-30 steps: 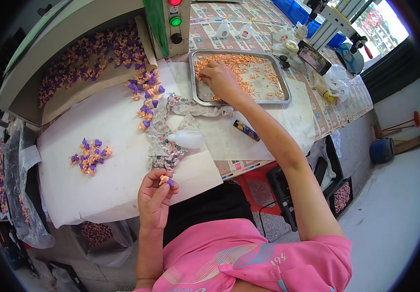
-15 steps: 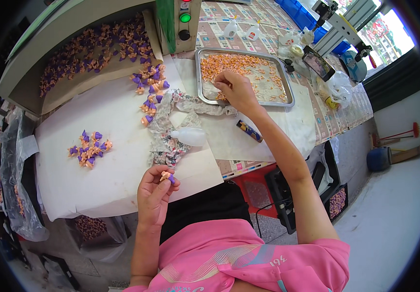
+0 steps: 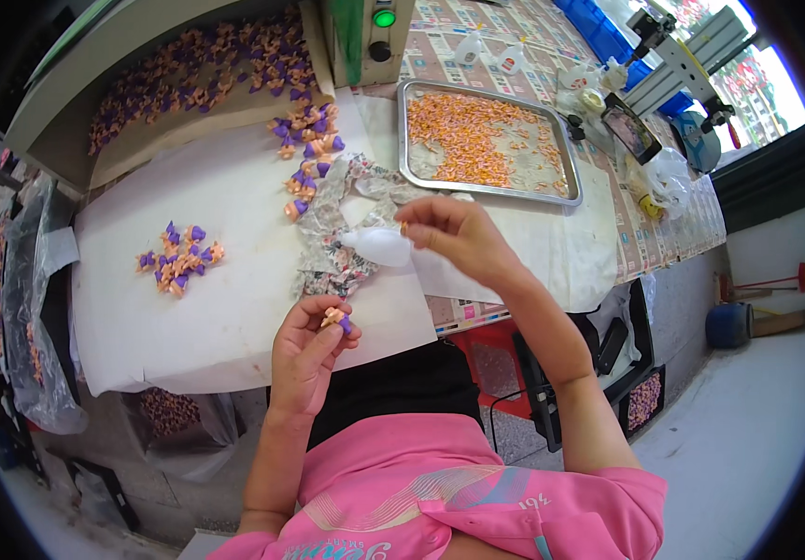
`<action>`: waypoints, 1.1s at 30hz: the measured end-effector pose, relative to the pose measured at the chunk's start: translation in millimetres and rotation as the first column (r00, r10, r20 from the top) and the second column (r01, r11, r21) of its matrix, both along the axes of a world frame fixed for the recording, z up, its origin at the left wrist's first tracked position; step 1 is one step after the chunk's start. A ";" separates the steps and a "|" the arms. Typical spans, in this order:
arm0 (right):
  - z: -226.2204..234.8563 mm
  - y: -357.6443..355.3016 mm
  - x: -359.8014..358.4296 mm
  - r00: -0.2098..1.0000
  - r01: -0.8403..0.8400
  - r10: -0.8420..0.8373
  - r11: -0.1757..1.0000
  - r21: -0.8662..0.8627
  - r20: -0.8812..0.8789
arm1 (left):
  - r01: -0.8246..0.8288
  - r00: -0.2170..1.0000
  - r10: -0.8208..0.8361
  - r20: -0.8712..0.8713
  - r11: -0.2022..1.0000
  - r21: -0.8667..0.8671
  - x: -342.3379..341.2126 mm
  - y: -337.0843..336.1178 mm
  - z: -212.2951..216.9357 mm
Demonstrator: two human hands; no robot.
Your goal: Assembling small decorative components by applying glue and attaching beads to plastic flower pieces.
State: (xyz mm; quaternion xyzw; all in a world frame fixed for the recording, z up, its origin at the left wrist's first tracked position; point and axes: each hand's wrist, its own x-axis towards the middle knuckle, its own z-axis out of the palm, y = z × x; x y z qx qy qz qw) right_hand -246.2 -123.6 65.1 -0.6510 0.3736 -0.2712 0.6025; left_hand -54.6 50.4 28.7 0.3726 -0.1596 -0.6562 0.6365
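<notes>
Near the table's front edge my left hand [image 3: 307,359] pinches a small peach-and-purple plastic figurine [image 3: 336,319] between thumb and fingers. My right hand [image 3: 468,245] is closed in a pinch above the table, with a tiny orange piece [image 3: 404,227] at its fingertips. Just beneath those fingertips, a white squeeze bottle [image 3: 376,246] lies on a crumpled floral cloth [image 3: 332,271]. Beyond the right hand sits a metal tray [image 3: 401,140] strewn with small orange pieces [image 3: 463,131]. To the left, a small cluster of similar figurines [image 3: 178,259] rests on white paper [image 3: 234,345].
More figurines [image 3: 311,149] trail from the opening of a green-and-grey machine [image 3: 48,121], where many lie on brown sheeting. Upright white bottles [image 3: 468,49] stand behind the tray. A phone on a stand [image 3: 631,126] and a plastic bag [image 3: 669,177] occupy the right side.
My right hand has left the tray and come back toward my left hand, carrying a tiny orange piece. My left hand still holds the figurine. The whole view has shifted slightly.
</notes>
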 end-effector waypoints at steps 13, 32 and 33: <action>-19.3 83.9 39.2 0.986 -0.153 0.137 0.973 0.174 0.097 | 0.016 0.999 -0.015 0.038 1.000 -0.023 19.9 8.2 -15.3; -41.9 88.7 37.5 0.972 -0.190 0.133 0.929 0.317 0.192 | 0.042 0.950 -0.001 0.312 0.991 -0.123 13.5 6.5 -31.3; -43.1 88.5 35.9 0.971 -0.190 0.131 0.929 0.319 0.198 | 0.043 0.941 0.005 0.340 0.990 -0.134 12.7 5.7 -32.8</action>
